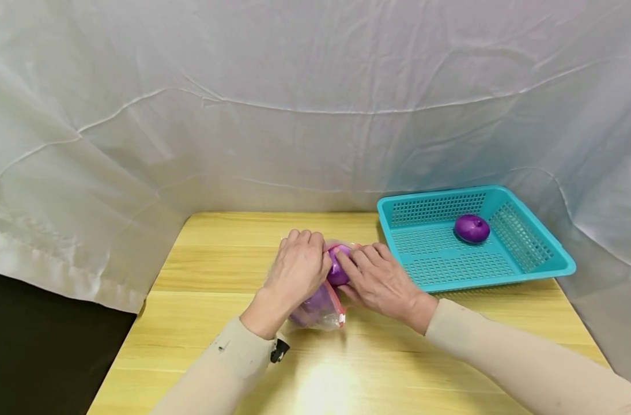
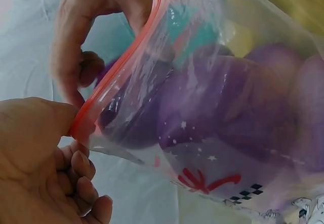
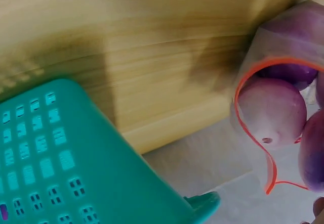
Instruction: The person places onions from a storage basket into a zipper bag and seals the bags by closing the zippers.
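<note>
A clear zip bag [image 1: 322,319] with a red zip edge [image 2: 114,80] bulges with several purple, onion-like round things [image 2: 217,102]. My left hand [image 1: 298,262] pinches the bag's rim at the zip, thumb on one side and fingers on the other. My right hand [image 1: 380,279] grips one purple onion [image 1: 338,270] at the bag's mouth. In the right wrist view the mouth gapes, with purple onions [image 3: 273,110] inside it, and only fingertips of the right hand [image 3: 319,211] show at the corner.
A turquoise plastic basket [image 1: 452,287] with perforated walls stands at the table's back right, close to my right hand. One shiny purple onion [image 1: 472,229] lies in it. The wooden table [image 1: 211,276] ends against a pale hanging cloth [image 1: 294,115] at the back.
</note>
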Motion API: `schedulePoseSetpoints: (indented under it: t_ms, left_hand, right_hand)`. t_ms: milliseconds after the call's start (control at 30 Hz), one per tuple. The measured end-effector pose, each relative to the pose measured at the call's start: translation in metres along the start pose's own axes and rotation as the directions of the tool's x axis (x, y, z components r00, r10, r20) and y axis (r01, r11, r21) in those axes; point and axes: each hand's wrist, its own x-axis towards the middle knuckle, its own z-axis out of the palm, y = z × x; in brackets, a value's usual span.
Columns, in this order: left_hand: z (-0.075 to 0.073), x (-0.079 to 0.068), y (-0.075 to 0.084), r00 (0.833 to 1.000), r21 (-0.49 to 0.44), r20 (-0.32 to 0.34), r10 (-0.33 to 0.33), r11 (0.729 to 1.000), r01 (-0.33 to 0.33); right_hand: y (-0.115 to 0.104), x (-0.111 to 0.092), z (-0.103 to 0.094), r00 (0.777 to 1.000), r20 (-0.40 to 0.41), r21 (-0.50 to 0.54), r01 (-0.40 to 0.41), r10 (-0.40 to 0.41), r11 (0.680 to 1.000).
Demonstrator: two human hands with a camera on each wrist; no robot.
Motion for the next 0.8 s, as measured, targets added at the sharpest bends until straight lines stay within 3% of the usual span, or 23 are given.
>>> schedulePoseSetpoints:
  t_ms: [233, 400, 533, 667, 800]
  left_hand:
    - [-0.003, 0.002, 0.005, 0.996, -0.088, 0.081, -0.037, 0.995, 0.044]
    - [-0.007, 0.002, 0.01, 0.997, -0.14, 0.071, -0.025, 0.99, 0.035]
    - [-0.011, 0.002, 0.013, 0.997, -0.187, 0.069, -0.019, 0.982, 0.031]
    - [-0.015, 0.004, 0.012, 0.99, -0.245, 0.121, -0.07, 0.964, 0.098]
    - [-0.018, 0.004, 0.007, 0.981, -0.289, 0.142, -0.135, 0.942, 0.172]
  right_hand:
    - [0.004, 0.0, 0.006, 0.992, -0.125, -0.017, 0.028, -0.03, 0.999]
    - [0.005, 0.0, 0.007, 0.986, -0.167, -0.015, 0.02, -0.022, 1.0]
    - [0.005, 0.002, 0.007, 0.984, -0.174, 0.002, 0.043, -0.042, 0.999]
    - [0.007, 0.002, 0.005, 0.982, -0.152, 0.047, 0.116, -0.108, 0.992]
    - [0.011, -0.002, 0.002, 0.99, -0.075, 0.114, 0.131, -0.123, 0.985]
